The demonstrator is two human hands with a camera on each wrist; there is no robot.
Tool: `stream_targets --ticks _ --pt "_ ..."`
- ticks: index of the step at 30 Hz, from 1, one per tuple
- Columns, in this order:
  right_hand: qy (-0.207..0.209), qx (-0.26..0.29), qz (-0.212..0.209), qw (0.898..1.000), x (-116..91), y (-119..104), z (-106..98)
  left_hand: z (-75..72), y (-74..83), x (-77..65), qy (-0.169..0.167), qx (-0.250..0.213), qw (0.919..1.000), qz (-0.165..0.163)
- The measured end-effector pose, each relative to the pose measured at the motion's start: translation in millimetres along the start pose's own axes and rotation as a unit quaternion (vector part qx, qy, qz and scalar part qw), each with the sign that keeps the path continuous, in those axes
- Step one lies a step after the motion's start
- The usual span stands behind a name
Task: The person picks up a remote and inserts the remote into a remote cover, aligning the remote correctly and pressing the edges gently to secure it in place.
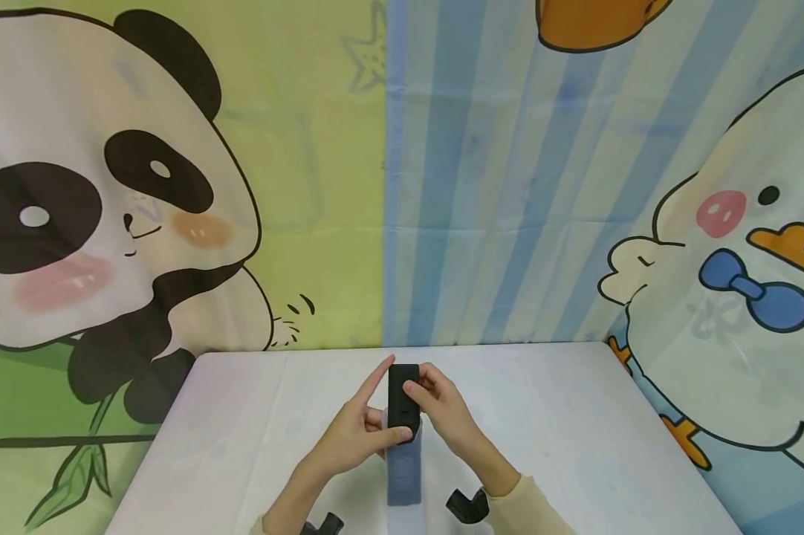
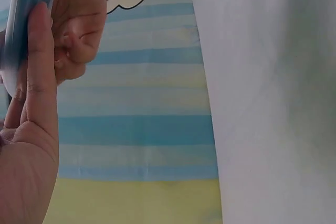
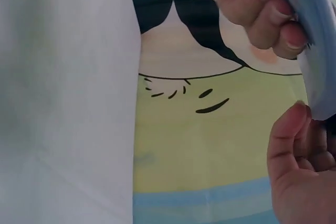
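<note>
Both hands hold a smooth black oblong object [image 1: 403, 397] upright above the table; its exact kind I cannot tell. My left hand [image 1: 353, 437] lays its thumb across the lower end, while the index finger points straight up along the left side. At the upper right edge, my right hand [image 1: 445, 410] pinches it, thumb on the front and fingers curled behind. A blue-grey strip [image 1: 404, 475] extends below the black piece. In the left wrist view a curved, pale blue surface [image 2: 32, 9] lies against the left fingers. The right wrist view shows this blue surface [image 3: 310, 19] beside both hands.
A white table [image 1: 542, 416] spreads beneath the hands. Behind it hangs a cloth printed with a panda [image 1: 61, 186] and a white duck [image 1: 730, 334]. Black angular pieces sit by the right wrist [image 1: 468, 506] and the left wrist [image 1: 325, 524].
</note>
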State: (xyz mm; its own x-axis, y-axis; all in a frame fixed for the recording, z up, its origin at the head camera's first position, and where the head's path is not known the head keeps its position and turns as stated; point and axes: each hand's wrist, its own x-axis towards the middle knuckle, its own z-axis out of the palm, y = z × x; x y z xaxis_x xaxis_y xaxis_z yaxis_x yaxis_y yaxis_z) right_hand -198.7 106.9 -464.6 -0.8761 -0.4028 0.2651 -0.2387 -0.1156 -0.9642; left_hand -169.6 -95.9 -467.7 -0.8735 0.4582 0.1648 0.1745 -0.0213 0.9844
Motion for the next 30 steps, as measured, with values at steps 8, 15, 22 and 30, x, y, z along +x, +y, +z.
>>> stream_targets --ticks 8,15,22,30 --pt "0.042 0.014 -0.036 0.998 6 -5 -10 5.5 -11.2 -9.5 0.012 -0.04 0.9988 -0.027" --pt "0.027 -0.002 -0.052 0.998 8 -11 -9 7.7 -7.1 -11.9 -0.029 0.094 0.9949 0.025" --pt "0.009 -0.003 -0.079 0.997 7 -15 -7 14.2 -9.3 -9.0 -0.032 0.089 0.9944 0.047" --pt "-0.027 -0.018 -0.1 0.994 6 -21 -8 23.2 -7.6 -12.6 0.038 0.041 0.9918 0.115"
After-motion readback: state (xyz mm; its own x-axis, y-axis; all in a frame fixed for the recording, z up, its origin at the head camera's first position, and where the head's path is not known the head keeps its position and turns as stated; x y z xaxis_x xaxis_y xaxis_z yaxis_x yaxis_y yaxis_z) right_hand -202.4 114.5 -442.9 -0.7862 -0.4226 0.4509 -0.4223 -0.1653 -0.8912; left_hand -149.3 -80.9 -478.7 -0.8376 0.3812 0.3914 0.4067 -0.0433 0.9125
